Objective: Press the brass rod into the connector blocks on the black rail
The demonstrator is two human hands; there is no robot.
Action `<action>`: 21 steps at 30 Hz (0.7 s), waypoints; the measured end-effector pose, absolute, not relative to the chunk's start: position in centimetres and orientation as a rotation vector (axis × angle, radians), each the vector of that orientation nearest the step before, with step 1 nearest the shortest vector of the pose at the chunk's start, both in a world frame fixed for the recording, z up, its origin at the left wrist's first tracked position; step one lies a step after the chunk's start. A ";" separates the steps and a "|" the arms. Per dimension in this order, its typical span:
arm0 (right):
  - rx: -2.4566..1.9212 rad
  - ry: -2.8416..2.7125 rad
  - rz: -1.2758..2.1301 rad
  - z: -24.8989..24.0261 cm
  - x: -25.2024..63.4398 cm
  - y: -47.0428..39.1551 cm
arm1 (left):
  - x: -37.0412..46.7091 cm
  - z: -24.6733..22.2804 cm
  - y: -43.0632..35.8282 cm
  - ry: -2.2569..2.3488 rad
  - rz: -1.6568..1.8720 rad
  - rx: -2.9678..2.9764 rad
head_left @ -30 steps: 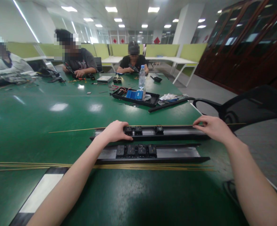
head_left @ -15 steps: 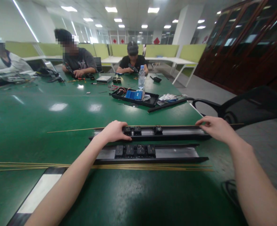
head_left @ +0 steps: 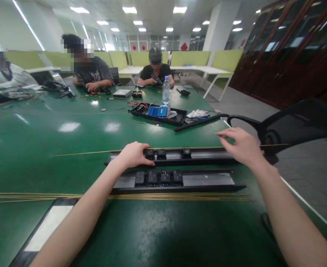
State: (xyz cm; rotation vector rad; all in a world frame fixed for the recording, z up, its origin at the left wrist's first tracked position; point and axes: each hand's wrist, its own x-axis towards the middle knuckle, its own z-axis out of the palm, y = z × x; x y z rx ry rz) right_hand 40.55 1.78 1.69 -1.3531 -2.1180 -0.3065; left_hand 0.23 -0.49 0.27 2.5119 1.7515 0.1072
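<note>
My left hand (head_left: 134, 155) is closed across a long black channel (head_left: 202, 162), its thumb on the near wall and its fingers at the far one. Inside the channel, which has a silvery floor, sit several black blocks (head_left: 161, 154). Along its far edge runs a thin brass-coloured rod (head_left: 82, 154), sticking out past both ends. My right hand (head_left: 239, 146) hovers above the channel's right end, thumb and forefinger loosely apart with nothing visible between them. Nearer to me lies a second channel (head_left: 205, 180) holding a row of black blocks (head_left: 152, 178).
Several thin rods (head_left: 180, 196) lie in front, crossing under my left forearm beside a black-and-white panel (head_left: 50, 222). Farther back are a black tray (head_left: 177, 118) with a blue part, a water bottle (head_left: 166, 91), gloves (head_left: 198, 115) and a black strip (head_left: 199, 124). Co-workers sit across the table; a chair (head_left: 299, 120) stands right.
My right hand has come off the channel's right end, moving up and to the left. My left hand keeps its hold, and the channels and rods stay put.
</note>
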 end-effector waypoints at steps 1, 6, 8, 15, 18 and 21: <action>-1.275 -2.164 -0.300 1.4 39.6 1.8 | 0.2 0.3 -0.5 1.759 0.101 2.512; -1.078 -2.352 -0.265 -0.4 36.2 1.7 | 0.3 0.2 -0.5 1.773 0.077 2.519; -1.031 -2.387 -0.270 -1.1 35.6 1.8 | 0.3 0.2 -0.5 1.774 0.072 2.519; -0.924 -2.298 -0.392 -2.8 34.3 1.2 | 0.6 0.3 -0.7 1.797 0.074 2.514; -0.909 -2.313 -0.407 -3.2 33.8 1.1 | 0.7 0.3 -0.8 1.801 0.072 2.501; -0.901 -2.314 -0.425 -3.3 33.6 1.1 | 0.7 0.2 -0.8 1.795 0.080 2.506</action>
